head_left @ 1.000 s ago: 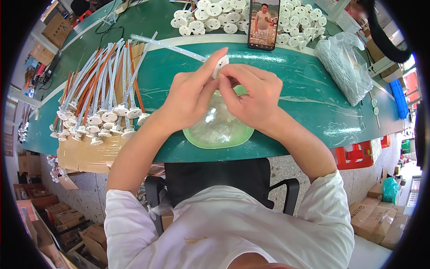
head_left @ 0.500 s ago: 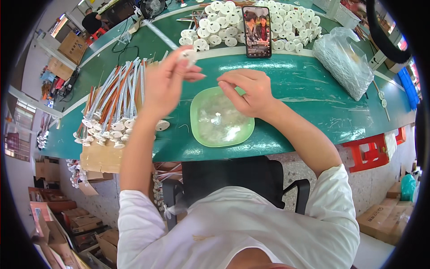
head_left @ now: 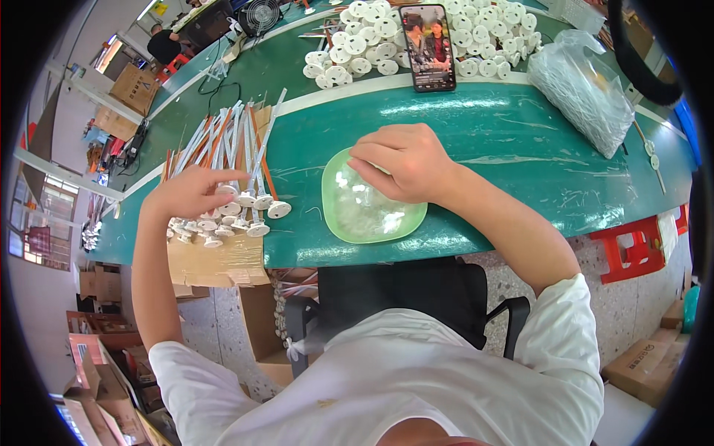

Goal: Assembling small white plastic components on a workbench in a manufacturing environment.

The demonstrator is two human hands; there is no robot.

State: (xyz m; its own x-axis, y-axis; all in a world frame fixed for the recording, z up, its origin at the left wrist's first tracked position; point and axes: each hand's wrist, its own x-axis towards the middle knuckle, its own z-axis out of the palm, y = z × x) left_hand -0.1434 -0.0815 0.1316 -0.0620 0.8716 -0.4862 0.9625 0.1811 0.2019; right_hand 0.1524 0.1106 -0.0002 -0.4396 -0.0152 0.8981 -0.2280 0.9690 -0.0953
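Note:
My left hand (head_left: 195, 195) is over a pile of long thin strips with white discs (head_left: 256, 229) on their near ends. Its index finger and thumb are stretched apart, and nothing shows between them. Silver and orange-brown strips (head_left: 232, 141) fan out beyond it. My right hand (head_left: 405, 163) hovers above a light green bowl (head_left: 329, 215) holding small clear pieces. The fingers are curled together with the thumb close beneath, and anything they grip is hidden.
A phone (head_left: 429, 52) playing a video leans against a heap of white discs (head_left: 357, 44). To the right lies a clear plastic bag (head_left: 584, 93) of thin pale pieces. Cardboard (head_left: 216, 260) juts from the table's near edge. Beyond it stands a red stool (head_left: 632, 249).
My left hand has swung left and down to the pile and let go of the white disc with its strip. My right hand has shifted slightly down over the bowl.

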